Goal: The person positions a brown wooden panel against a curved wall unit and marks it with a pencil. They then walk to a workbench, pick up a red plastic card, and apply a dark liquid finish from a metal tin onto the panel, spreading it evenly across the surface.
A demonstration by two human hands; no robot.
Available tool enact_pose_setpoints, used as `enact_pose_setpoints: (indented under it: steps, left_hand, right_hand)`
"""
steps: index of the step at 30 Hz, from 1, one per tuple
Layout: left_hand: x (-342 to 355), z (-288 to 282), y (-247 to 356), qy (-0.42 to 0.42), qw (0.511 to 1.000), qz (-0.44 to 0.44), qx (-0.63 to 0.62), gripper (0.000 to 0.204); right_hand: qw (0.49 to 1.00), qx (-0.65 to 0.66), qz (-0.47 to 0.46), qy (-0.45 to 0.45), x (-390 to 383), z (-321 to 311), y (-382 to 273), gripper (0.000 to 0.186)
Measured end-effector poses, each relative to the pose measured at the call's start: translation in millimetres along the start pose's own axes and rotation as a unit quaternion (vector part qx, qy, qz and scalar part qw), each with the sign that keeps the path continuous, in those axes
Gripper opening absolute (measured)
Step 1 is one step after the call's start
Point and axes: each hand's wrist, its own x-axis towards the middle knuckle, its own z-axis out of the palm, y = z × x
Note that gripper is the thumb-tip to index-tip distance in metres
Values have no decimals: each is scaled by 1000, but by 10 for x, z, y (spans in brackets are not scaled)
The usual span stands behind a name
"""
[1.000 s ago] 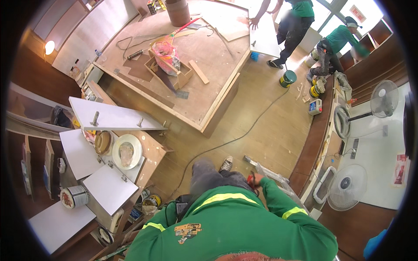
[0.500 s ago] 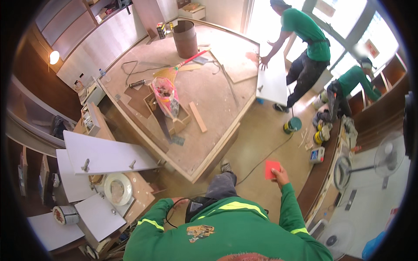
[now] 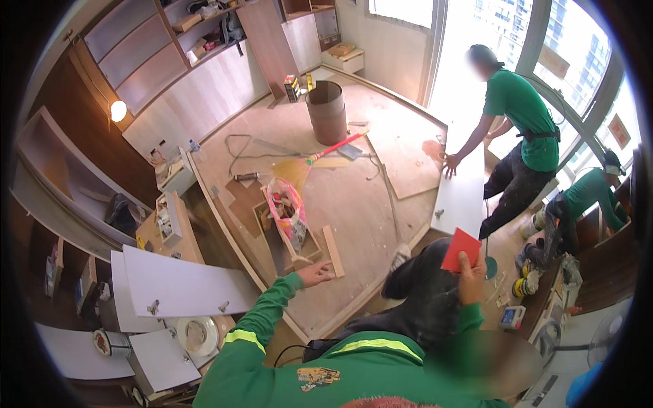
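The left hand [image 3: 316,274] is keeping its fingers loosely apart just left of the near end of the strip [image 3: 332,251], which is running far and slightly left along the platform [image 3: 364,234], while the farther-right right hand [image 3: 471,279] is pinching the red sheet [image 3: 460,249].

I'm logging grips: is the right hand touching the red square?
Touching: in the head view, the right hand has its thumb on the red square.
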Motion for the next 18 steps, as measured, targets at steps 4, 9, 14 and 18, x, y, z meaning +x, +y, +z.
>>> enact_pose_setpoints:
  steps: [4,9,14,18]
  left_hand:
    - [609,-891,414,47,995,71,-53,91]
    - [1264,-2923,2021,140,979,149,27,55]
    - [1359,-4923,4704,231,918,304,106,45]
    - [1955,-5354,5436,215,934,284,-17,53]
  right_hand:
    - [995,23,52,-86,625,662,396,26]
    - [978,-19,94,-186,1468,1440,1047,30]
    - [930,-251,66,-261,2272,1951,1111,39]
    - [915,-258,204,-235,2838,1995,1213,37]
